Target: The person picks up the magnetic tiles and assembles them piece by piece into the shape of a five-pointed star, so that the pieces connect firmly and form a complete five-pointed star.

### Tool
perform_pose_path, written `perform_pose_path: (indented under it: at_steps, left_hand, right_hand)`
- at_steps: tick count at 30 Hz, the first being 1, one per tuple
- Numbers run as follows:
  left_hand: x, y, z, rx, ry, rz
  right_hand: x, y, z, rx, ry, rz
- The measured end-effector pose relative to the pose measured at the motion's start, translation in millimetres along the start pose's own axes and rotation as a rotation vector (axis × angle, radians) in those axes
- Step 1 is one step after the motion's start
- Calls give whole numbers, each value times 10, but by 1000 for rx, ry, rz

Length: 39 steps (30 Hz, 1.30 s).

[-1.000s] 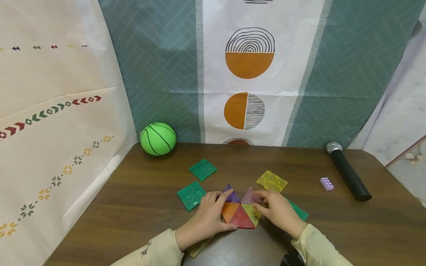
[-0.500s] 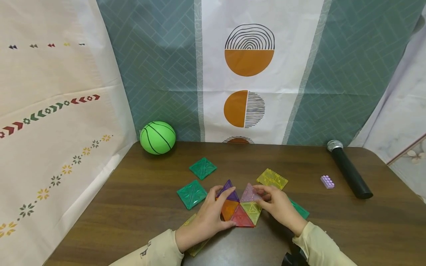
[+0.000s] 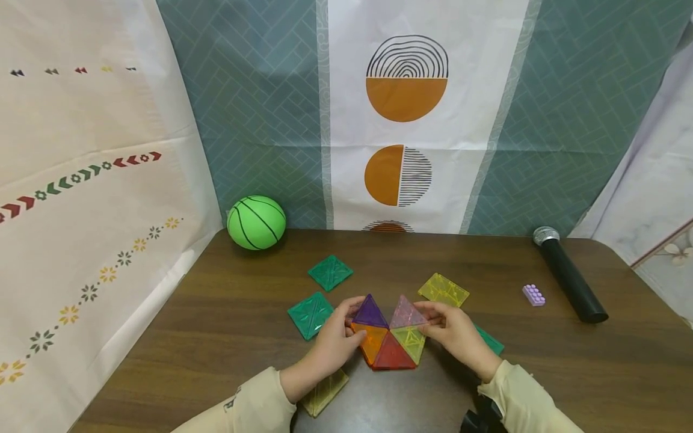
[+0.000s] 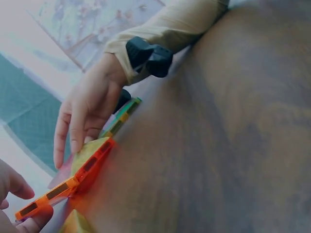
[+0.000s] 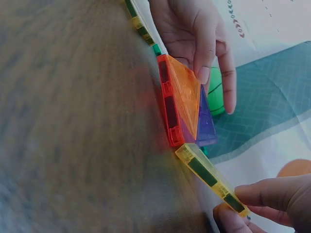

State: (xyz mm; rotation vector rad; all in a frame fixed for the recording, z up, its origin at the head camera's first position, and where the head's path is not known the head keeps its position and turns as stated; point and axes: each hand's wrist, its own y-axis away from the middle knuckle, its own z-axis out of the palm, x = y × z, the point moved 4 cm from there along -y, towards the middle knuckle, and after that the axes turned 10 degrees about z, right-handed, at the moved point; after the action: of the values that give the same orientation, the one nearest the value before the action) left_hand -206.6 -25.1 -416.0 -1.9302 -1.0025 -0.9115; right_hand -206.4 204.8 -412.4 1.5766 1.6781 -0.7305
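Note:
Five triangular magnetic tiles form a fan, joined at their sides: purple (image 3: 369, 312), orange (image 3: 370, 341), red (image 3: 394, 353), yellow (image 3: 409, 341) and pink (image 3: 407, 313). A gap parts the purple tile from the pink one at the far side. My left hand (image 3: 331, 344) pinches the orange tile at its outer edge, thumb on one face and fingers hidden beneath. At the opposite side, my right hand (image 3: 455, 334) pinches the outer corner where yellow meets pink. Both wrist views show the orange and yellow tiles slanting up from the red tile, which stays low by the tabletop.
Green tiles (image 3: 330, 273) lie beyond the left hand, with another green tile (image 3: 489, 340) behind the right. Yellow tiles rest by the left forearm (image 3: 325, 392) and beyond the right hand (image 3: 443, 290). A green ball (image 3: 257, 222), lilac brick (image 3: 533, 294) and microphone (image 3: 571, 276) stand farther off.
My left thumb has moved from the red tile's near corner to the orange tile, and the left fingers have drawn back off the purple tile. The right hand keeps its grip, shifted slightly outward.

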Motion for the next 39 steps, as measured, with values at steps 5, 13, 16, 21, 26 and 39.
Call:
perform_pose_path:
  at_steps: [5, 13, 16, 21, 26, 39]
  left_hand:
    - [-52, -13, -30, 21, 146, -72]
    - [-55, -11, -44, 52, 231, -92]
    - [-53, -8, -46, 59, 236, -91]
    - [-61, -11, -48, 66, 216, -84]
    - [-68, -15, -45, 75, 191, -77]
    - [-67, -19, -41, 103, 205, -73]
  right_hand:
    - [9, -2, 1, -42, -91, 4]
    - [24, -9, -1, -77, -210, 13]
    - [27, -15, -3, -74, -210, 14]
    - [27, -19, -10, -62, -195, 24]
    - [27, -11, -8, -52, -201, 53]
    - [47, -10, -3, -31, -226, 70]
